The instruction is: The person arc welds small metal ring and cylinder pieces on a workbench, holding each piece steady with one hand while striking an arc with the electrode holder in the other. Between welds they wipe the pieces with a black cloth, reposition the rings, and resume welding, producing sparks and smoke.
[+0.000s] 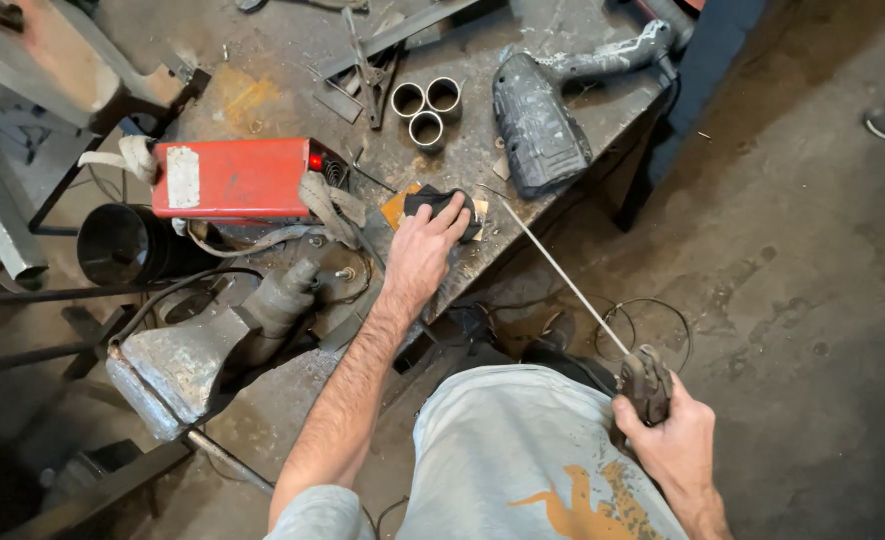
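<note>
Nearest the camera, the right hand (pixel 674 440) is clenched around a dark electrode holder (pixel 646 384) clamping a thin grey welding rod (pixel 562 275) that slants up toward the grimy metal workbench (pixel 292 50). The left hand (pixel 424 250) lies on the bench, fingers curled over a small black object (pixel 432 200), beside a red box-shaped welding machine (pixel 232 178).

A red rectangular metal welding box (pixel 234 178) with a white label sits at ten o'clock of a dark grey, rust-stained steel workbench (pixel 292 60), a black dust-speckled plastic welding mask (pixel 537 125) at one o'clock, and a light grey shirt (pixel 522 450) shows an orange print at six.
</note>
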